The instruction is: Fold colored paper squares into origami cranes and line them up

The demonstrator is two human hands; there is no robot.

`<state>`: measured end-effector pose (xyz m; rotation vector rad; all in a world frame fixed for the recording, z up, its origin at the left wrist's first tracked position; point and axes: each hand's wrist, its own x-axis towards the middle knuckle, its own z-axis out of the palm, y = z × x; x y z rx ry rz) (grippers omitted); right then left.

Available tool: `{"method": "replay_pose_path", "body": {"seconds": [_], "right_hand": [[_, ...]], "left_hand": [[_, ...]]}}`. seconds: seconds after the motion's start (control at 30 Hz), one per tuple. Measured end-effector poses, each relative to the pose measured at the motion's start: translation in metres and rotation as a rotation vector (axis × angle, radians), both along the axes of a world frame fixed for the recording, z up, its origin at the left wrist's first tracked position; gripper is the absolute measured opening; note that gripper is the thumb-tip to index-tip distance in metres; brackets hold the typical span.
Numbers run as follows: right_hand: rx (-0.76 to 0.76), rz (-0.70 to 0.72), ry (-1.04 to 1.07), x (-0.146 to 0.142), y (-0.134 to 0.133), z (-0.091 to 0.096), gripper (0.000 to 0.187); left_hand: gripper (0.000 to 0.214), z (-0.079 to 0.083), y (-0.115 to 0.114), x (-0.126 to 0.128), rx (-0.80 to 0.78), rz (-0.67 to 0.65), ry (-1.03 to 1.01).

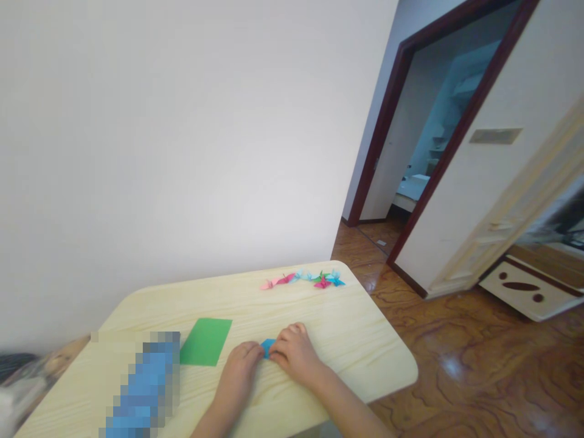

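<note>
My left hand (239, 371) and my right hand (295, 354) rest on the table close together, and their fingertips pinch a small piece of folded blue paper (267, 348). Most of that paper is hidden by my fingers, so its shape cannot be made out. To the left of my left hand lies a flat rectangular sheet of green origami paper (205, 342). A row of several folded paper cranes (303, 277) in pink, pale blue, green and blue stands along the table's far edge.
The light wood-grain table (365, 359) has rounded corners, with a wall along its left side. A blurred blue patch (146, 383) hides something at its near left. Polished wooden floor (456, 353) lies to the right, beyond an open door (497, 201).
</note>
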<state>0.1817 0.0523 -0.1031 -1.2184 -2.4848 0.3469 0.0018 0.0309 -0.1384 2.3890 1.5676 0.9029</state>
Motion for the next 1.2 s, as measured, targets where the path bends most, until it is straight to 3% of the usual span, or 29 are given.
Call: {"method": "replay_pose_path", "body": {"seconds": [0.27, 0.57, 0.73, 0.87, 1.2], "right_hand": [[-0.063, -0.14, 0.098, -0.007, -0.003, -0.005, 0.009], [-0.134, -0.224, 0.112, -0.013, 0.004, -0.01, 0.005], [-0.16, -0.296, 0.111, -0.016, 0.006, -0.011, 0.007], [-0.189, -0.365, 0.086, -0.016, 0.011, -0.009, 0.021], [-0.313, -0.318, -0.054, -0.014, 0.026, 0.004, 0.026]], "left_hand": [[0.015, 0.016, -0.011, 0.004, -0.023, 0.141, 0.076], [0.014, 0.017, -0.008, 0.013, -0.191, 0.373, 0.029], [0.013, 0.024, -0.007, 0.015, -0.246, 0.386, 0.031], [0.012, 0.028, -0.005, 0.016, -0.293, 0.398, 0.031], [0.01, 0.025, 0.003, 0.016, -0.318, 0.442, 0.026]]}}
